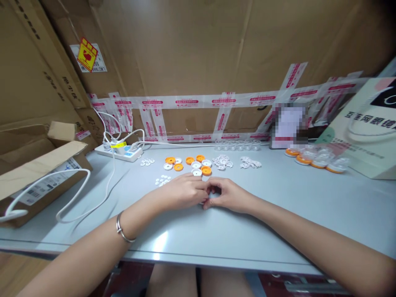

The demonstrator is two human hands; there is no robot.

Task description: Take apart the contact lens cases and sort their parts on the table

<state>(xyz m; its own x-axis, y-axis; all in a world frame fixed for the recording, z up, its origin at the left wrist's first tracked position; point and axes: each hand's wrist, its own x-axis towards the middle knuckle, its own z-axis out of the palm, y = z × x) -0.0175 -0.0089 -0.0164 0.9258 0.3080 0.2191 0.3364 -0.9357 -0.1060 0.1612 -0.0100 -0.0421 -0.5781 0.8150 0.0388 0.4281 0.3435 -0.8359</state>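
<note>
My left hand (187, 190) and my right hand (229, 194) meet low over the table, fingers closed and touching. Whatever they hold is mostly hidden; only a small pale edge shows under the fingertips. Just beyond them lie round plastic parts: orange rings (206, 170) and white cups (196, 165), some paired at the left with another orange ring (178, 167). Small white discs (162, 180) are scattered left of my left hand. Farther back are white cut-out pieces (222, 161) in one heap and a second heap of similar pieces (250, 162).
A power strip (120, 152) with white cables and an open cardboard box (46, 173) stand at the left. Clear domes (237, 145) line the back. At the right are clear-topped orange and white assemblies (318, 160), a phone (287, 126) and a pale bag (365, 128).
</note>
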